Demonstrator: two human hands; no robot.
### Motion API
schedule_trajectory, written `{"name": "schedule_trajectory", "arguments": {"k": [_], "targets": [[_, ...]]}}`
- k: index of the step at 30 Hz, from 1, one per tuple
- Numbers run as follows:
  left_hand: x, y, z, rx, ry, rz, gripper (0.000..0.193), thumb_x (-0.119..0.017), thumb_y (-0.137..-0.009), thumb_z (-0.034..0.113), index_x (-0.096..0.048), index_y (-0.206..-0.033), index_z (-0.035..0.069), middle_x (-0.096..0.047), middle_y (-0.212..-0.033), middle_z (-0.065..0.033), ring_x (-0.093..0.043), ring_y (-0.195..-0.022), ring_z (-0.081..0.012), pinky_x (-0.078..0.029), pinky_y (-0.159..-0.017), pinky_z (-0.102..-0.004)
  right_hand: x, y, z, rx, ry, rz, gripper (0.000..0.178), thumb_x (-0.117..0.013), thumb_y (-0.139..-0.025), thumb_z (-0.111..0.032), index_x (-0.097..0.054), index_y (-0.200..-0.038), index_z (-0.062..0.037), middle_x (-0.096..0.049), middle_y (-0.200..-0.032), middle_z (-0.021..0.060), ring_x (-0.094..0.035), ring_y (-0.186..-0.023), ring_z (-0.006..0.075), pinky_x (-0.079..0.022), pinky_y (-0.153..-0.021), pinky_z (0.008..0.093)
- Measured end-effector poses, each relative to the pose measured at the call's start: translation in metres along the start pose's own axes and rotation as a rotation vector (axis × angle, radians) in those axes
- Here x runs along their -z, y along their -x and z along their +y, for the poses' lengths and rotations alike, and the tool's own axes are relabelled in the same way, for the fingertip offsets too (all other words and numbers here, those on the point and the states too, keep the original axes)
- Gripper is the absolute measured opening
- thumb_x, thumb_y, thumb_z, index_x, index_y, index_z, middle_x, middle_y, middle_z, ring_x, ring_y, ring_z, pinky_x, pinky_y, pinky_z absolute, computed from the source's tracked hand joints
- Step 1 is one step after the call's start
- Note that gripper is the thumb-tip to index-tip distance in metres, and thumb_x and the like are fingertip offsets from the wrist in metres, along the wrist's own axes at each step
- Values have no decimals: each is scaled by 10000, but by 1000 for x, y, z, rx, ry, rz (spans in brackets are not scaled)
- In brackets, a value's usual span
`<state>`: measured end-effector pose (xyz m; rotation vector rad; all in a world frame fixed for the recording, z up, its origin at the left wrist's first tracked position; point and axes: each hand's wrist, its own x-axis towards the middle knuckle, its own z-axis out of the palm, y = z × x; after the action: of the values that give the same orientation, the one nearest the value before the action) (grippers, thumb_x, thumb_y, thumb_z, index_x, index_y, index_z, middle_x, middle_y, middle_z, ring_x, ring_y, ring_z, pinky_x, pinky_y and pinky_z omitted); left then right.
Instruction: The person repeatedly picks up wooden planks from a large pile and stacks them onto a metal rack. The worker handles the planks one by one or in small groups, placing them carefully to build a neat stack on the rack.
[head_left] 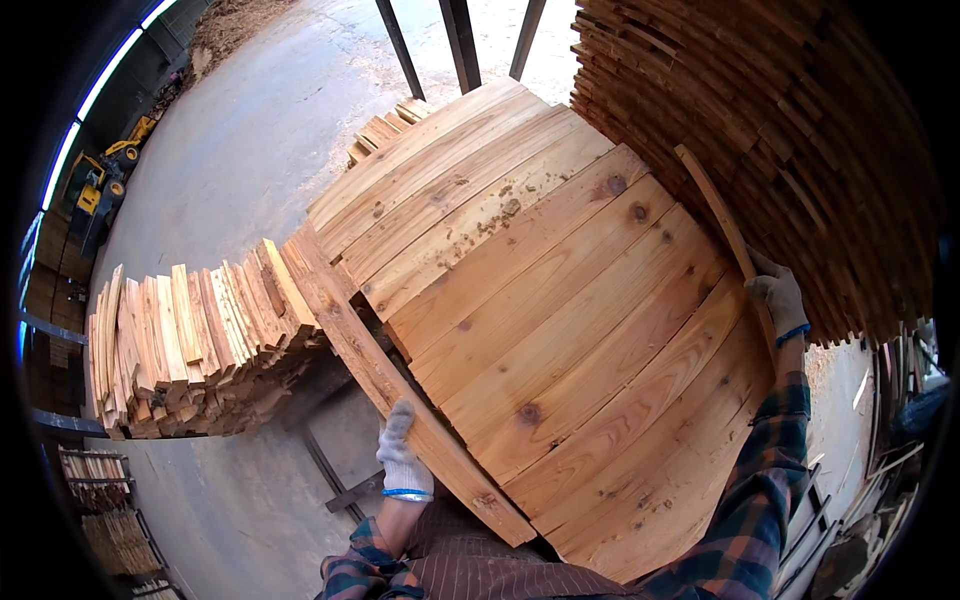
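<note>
A broad stack of knotty light-brown planks [560,340] fills the middle, its boards lying side by side. Along its left edge runs a long wooden board [375,365], slightly askew, with a dark gap between it and part of the stack. My left hand [402,458], in a white knit glove with a blue cuff, grips the near part of this board at its outer edge; the fingers underneath are hidden. At the stack's right side, my right hand [780,298], also gloved, is closed round a narrow wooden strip [718,205] that extends away from me.
A tall pile of boards [760,130] rises close at the right. More short planks [195,325] stand bundled at the left, above the concrete floor [240,150]. Dark metal posts [460,45] are behind the stack. A yellow vehicle [100,185] stands far left; scrap wood [885,490] lies lower right.
</note>
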<state>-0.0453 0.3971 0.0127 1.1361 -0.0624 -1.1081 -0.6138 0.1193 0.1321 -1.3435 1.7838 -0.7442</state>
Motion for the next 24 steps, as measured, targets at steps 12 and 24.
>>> {"name": "schedule_trajectory", "arguments": {"k": [12,24], "targets": [[-83,-86,69,-28,0,57,295,-687,-878,216,-632,-1124,61,-675,-988,-90,-652,-902,-244,-555,-838,-386,-78,-111,-66,20,-123,-212,512,-616,-780,44,-640,-1288,-16,-659,-803,5,-552,-691,98,-451,-697,214],[-78,-87,64,41,16,114,230,-684,-881,205,-646,-1068,77,-674,-1024,-66,-646,-952,-238,-536,-896,-384,-118,-81,-107,228,294,-2,657,-779,-747,-168,-585,-1375,-164,-561,-1378,63,-545,-1246,268,-463,-1013,356]]}}
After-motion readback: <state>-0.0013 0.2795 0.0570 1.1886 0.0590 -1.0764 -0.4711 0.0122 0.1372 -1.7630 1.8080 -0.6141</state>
